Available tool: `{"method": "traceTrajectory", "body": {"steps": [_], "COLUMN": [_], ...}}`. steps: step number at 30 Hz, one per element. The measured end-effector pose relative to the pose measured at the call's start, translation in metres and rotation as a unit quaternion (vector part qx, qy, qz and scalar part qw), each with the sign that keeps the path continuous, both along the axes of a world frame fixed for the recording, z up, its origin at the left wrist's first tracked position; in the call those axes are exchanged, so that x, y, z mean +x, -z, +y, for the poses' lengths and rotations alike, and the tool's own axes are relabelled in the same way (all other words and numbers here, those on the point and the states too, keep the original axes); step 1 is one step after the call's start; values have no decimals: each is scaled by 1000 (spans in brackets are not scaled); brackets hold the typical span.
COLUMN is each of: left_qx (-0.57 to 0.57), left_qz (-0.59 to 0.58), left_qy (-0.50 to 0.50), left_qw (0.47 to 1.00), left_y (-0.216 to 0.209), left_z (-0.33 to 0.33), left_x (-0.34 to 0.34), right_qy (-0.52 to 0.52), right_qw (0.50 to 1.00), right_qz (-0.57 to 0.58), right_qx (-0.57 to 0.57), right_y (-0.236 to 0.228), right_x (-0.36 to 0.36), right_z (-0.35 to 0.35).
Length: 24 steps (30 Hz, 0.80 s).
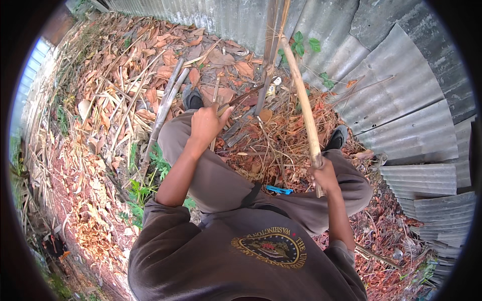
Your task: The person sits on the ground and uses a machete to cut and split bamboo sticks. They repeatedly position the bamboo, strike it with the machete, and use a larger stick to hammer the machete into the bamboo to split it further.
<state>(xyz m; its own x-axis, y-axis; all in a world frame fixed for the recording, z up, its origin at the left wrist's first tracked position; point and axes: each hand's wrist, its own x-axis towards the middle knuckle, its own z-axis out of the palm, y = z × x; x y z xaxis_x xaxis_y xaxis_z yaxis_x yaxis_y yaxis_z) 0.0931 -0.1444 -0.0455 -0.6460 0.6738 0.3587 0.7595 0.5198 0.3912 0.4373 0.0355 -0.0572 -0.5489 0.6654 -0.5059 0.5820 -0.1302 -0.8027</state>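
"Head view: where's the pale pole (301, 95)?"

"In the right grip (325, 175), fingers wrapped round its near end; most of it runs forward toward the metal fence (241, 25)."

"And the left grip (205, 125)?"

"At the near end of a dark, blade-like strip (246, 95); I can't tell whether it's closed on it."

"Any writing?"

"Yellowish lettering rings the oval emblem (269, 249) on the dark shirt (201, 261)."

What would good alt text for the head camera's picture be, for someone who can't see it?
A person's right hand grips a long pale wooden pole, while the left hand holds what looks like a dark-bladed knife. Dry leaves lie around their bent legs, near corrugated metal sheets.
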Motion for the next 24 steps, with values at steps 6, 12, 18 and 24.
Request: {"method": "traceTrajectory", "body": {"steps": [6, 12, 18, 24], "left_qx": [-2, 5, 70, 129], "left_qz": [-16, -124, -617, -658], "left_qy": [-35, -26, 7, 4], "left_qw": [999, 992, 784, 742], "left_y": [9, 20, 15, 10], "left_z": [0, 10, 18, 43], "left_x": [5, 14, 50, 85], "right_qy": [211, 446, 413, 330], "right_qw": [933, 814, 844, 846], "right_qz": [66, -19, -316, -393], "right_qx": [285, 372, 134, 146], "right_y": [-138, -70, 114, 219], "right_x": [101, 235, 249, 280], "right_z": [41, -5, -129, -184]}}
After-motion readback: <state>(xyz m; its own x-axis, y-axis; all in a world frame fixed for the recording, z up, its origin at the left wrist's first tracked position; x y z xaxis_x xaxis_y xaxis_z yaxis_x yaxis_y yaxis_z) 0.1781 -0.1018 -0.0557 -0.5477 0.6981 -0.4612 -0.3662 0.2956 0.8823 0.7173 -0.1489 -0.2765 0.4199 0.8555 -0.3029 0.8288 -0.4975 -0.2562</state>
